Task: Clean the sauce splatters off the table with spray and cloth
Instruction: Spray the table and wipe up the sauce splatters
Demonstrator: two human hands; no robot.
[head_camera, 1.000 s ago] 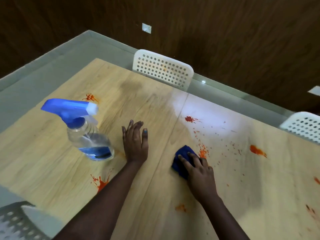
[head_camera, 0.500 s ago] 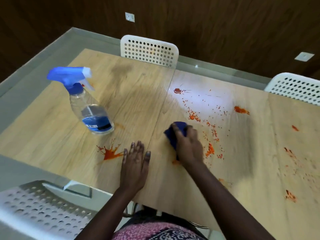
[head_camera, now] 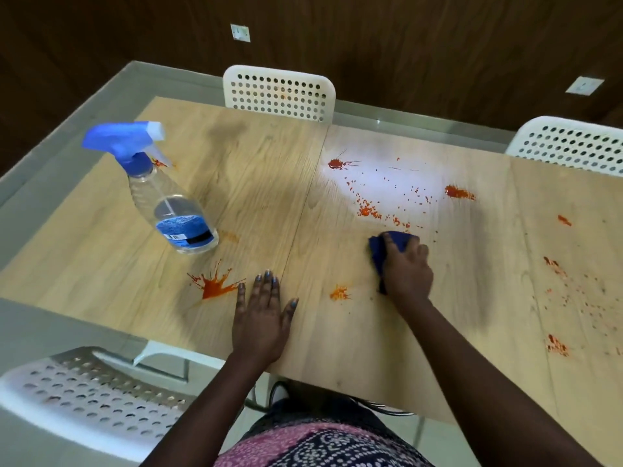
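Observation:
A light wooden table [head_camera: 256, 197] carries red-orange sauce splatters: a big splash [head_camera: 214, 286] near the front left, a small orange one [head_camera: 339, 293] in the middle, and scattered drops [head_camera: 374, 203] further back. My right hand [head_camera: 406, 267] grips a blue cloth [head_camera: 384, 246] and presses it on the table just below the scattered drops. Flat on the wood near the front edge lies my left hand [head_camera: 263, 318], fingers straight, right of the big splash. A clear spray bottle [head_camera: 168, 203] with a blue trigger head stands at the left.
White perforated chairs stand at the far edge [head_camera: 279, 92], the far right [head_camera: 573, 146] and the near left [head_camera: 77, 396]. More splatters [head_camera: 556, 345] mark the table's right part. A dark wooden wall rises behind.
My right hand has moved the blue cloth to the right across the table. The camera has pulled back and shifted; my left hand now lies nearer the front edge.

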